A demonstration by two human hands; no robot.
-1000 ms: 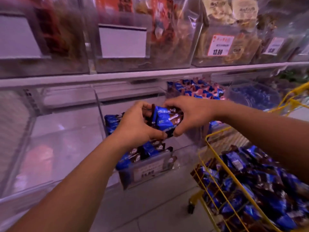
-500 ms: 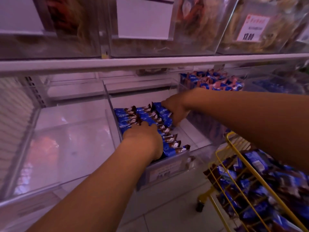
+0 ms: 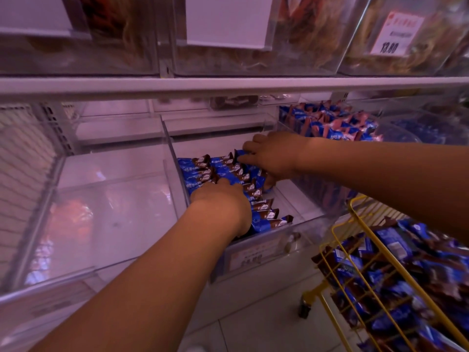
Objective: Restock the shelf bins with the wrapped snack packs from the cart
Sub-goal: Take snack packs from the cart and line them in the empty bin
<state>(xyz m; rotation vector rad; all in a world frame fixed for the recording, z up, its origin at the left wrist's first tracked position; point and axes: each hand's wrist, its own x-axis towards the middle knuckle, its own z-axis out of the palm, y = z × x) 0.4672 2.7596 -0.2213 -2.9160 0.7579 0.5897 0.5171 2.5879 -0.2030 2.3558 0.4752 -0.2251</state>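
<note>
snack packs (image 3: 229, 174): blue-brown wrappers, lying in rows | clear shelf bin (image 3: 304, 226) | more heaped in yellow cart (image 3: 396, 265)

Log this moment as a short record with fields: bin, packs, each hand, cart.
bin: clear middle bin on the lower shelf, partly filled
packs: blue and brown packs in rows along the bin's left side
left hand: left hand lies on the near rows; grip cannot be told
right hand: right hand on the far end of the rows, fingers on packs
cart: yellow cart at right, loaded with more packs
left bin: left bin holds no packs
</note>
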